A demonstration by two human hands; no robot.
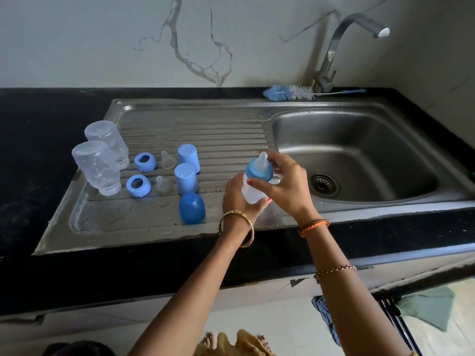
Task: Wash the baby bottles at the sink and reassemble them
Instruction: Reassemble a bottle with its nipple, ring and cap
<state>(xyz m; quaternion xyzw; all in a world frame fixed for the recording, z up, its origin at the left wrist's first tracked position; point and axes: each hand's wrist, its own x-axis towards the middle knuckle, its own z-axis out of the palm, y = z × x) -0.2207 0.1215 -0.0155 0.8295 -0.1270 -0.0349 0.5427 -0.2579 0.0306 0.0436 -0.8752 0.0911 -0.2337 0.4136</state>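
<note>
The left hand point(237, 195) grips the bottle point(253, 188) upright over the drainer point(205, 134), steadying it. The right hand point(285, 182) has its fingers point(259, 185) curled on the blue collar point(258, 172), likely to screw the teat point(262, 160) down tight.

Bottle in my hands point(253, 192): clear body, tilted, blue ring point(258, 172) and clear teat point(263, 160) fitted on top.
Two bare bottles point(99, 168): clear, wet, upside down at the drainboard's left edge.
Loose rings point(138, 185): two, blue, flat.
Loose teats point(168, 160): two, clear, upright beside the rings.
Caps point(186, 178): three, blue, mouth down; the nearest lies tilted.
</note>
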